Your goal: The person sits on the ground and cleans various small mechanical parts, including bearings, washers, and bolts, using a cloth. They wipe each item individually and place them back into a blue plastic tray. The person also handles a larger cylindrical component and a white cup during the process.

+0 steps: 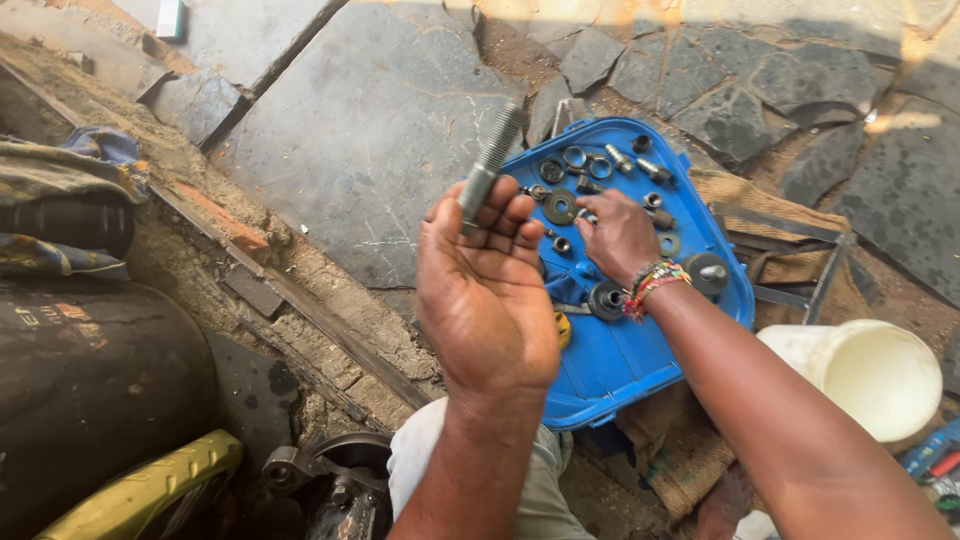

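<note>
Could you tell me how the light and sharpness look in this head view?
Head view: daylight, warm sun glare along the stone floor top right; left hand and long bolt sharp; right hand shades the blue tray; lower corners dim.

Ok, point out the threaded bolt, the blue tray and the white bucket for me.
bolt (492,160), head view, on the middle of its threaded shank above the left hand's fingers.
blue tray (625,365), head view, on a bare patch of its floor.
white bucket (880,375), head view, on its pale inside.
</note>
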